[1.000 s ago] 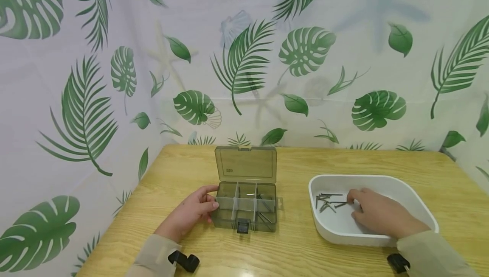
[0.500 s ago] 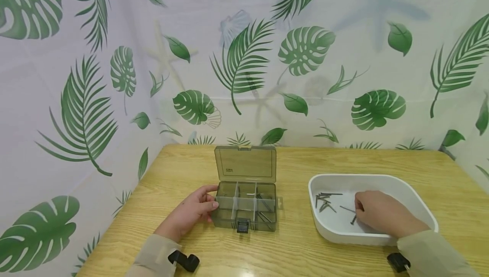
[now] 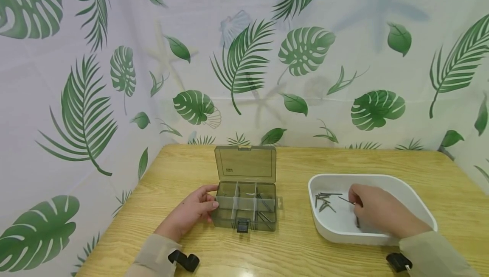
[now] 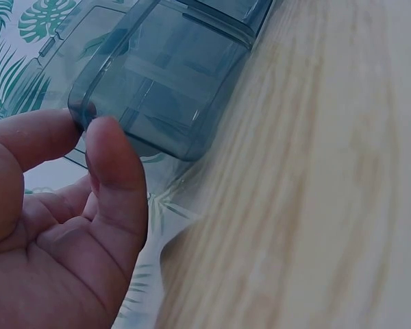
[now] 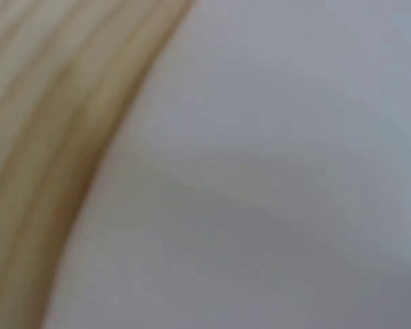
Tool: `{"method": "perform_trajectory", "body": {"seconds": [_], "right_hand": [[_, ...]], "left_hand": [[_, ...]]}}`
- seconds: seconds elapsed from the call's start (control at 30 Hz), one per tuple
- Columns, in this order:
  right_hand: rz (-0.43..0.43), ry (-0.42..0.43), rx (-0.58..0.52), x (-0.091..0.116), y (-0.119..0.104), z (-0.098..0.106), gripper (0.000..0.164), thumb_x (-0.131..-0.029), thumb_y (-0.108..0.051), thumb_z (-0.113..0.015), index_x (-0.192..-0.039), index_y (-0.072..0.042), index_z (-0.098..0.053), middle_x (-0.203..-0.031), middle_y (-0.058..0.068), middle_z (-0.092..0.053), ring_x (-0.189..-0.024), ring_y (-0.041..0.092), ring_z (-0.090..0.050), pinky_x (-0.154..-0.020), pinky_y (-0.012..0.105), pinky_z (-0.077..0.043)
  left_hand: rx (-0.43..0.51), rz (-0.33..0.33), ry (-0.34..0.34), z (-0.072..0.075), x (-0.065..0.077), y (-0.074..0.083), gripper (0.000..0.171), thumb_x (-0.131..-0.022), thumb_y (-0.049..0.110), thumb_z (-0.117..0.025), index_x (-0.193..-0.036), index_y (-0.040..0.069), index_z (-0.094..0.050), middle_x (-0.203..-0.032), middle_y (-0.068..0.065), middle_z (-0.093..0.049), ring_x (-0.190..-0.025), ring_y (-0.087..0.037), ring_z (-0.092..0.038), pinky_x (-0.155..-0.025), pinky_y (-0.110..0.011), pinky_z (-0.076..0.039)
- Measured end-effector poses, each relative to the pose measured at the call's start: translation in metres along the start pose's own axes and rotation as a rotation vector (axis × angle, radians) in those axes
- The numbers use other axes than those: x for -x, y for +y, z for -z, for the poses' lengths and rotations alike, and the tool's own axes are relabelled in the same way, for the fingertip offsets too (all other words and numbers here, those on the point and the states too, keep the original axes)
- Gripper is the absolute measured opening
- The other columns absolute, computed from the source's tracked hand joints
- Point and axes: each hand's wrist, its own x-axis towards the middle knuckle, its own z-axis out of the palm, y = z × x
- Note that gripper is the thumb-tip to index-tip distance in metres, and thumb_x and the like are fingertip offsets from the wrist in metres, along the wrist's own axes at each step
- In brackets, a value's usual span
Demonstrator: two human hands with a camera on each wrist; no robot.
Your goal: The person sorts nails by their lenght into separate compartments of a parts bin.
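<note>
On the table stands a smoky clear compartment box (image 3: pixel 244 205), its lid (image 3: pixel 246 163) raised at the back. My left hand (image 3: pixel 195 209) holds the box's left side; in the left wrist view, thumb and forefinger meet its corner. Several long dark screws (image 3: pixel 264 217) lie in its right compartments. Inside the white tray (image 3: pixel 317 230), my right hand (image 3: pixel 376 209) pinches a thin dark screw (image 3: pixel 347 200) that points left. Another screw (image 3: pixel 358 222) shows just below that hand, partly hidden. The right wrist view is blurred, with only white tray and table in it.
Several loose screws (image 3: pixel 324 200) lie in a cluster at the tray's left end. Box and tray stand apart on the wooden table (image 3: pixel 294 226). A leaf-print cloth (image 3: pixel 305 111) hangs behind and to the left.
My right hand first draws screws away from the cluster, then lifts slightly with one between its fingers. The left hand and the box stay in place.
</note>
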Motion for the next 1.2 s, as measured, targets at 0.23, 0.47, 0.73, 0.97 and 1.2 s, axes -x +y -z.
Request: {"method": "perform_trajectory", "body": {"seconds": [0.23,0.47,0.73,0.97,1.2], "right_hand": [[0.071,0.073,-0.020,0.003,-0.023,0.011,0.010,-0.086,-0.008,-0.065,-0.093,-0.015,-0.062,-0.077,-0.005,-0.051,-0.069,0.014,-0.047,-0.061,0.034,-0.039],[0.136,0.115,-0.058,0.000,-0.053,0.014,0.008,-0.088,-0.010,-0.064,-0.091,-0.017,-0.062,-0.080,-0.008,-0.054,-0.069,0.011,-0.048,-0.062,0.032,-0.042],[0.220,0.141,-0.090,-0.012,-0.085,0.011,0.011,-0.092,-0.009,-0.062,-0.088,-0.019,-0.061,-0.077,-0.011,-0.054,-0.066,0.009,-0.047,-0.062,0.031,-0.042],[0.259,0.155,-0.126,-0.025,-0.119,0.005,0.014,-0.093,-0.006,-0.059,-0.095,-0.017,-0.066,-0.084,-0.011,-0.059,-0.070,0.008,-0.051,-0.064,0.032,-0.046],[0.249,0.144,-0.148,-0.042,-0.144,-0.005,0.016,-0.093,-0.005,-0.059,-0.102,-0.013,-0.069,-0.081,-0.009,-0.058,-0.065,0.011,-0.048,-0.060,0.031,-0.044]], "left_hand": [[0.005,-0.001,-0.001,-0.001,0.001,0.002,0.061,-0.102,0.011,-0.060,-0.156,0.003,-0.032,-0.103,-0.011,-0.051,-0.079,-0.021,-0.052,-0.067,-0.033,-0.054],[-0.002,0.001,0.003,-0.002,0.001,0.002,0.061,-0.102,0.012,-0.060,-0.156,0.004,-0.032,-0.104,-0.011,-0.050,-0.080,-0.022,-0.052,-0.067,-0.034,-0.054],[0.003,0.005,0.003,-0.002,0.002,0.003,0.062,-0.102,0.013,-0.061,-0.156,0.004,-0.032,-0.105,-0.011,-0.050,-0.082,-0.022,-0.052,-0.067,-0.034,-0.054],[-0.006,0.001,0.012,-0.002,0.003,0.005,0.061,-0.102,0.013,-0.061,-0.156,0.004,-0.033,-0.105,-0.012,-0.050,-0.080,-0.021,-0.052,-0.067,-0.033,-0.054],[0.004,-0.007,0.000,-0.003,0.003,0.005,0.061,-0.102,0.014,-0.061,-0.156,0.003,-0.032,-0.104,-0.011,-0.050,-0.080,-0.020,-0.052,-0.067,-0.033,-0.054]]}}
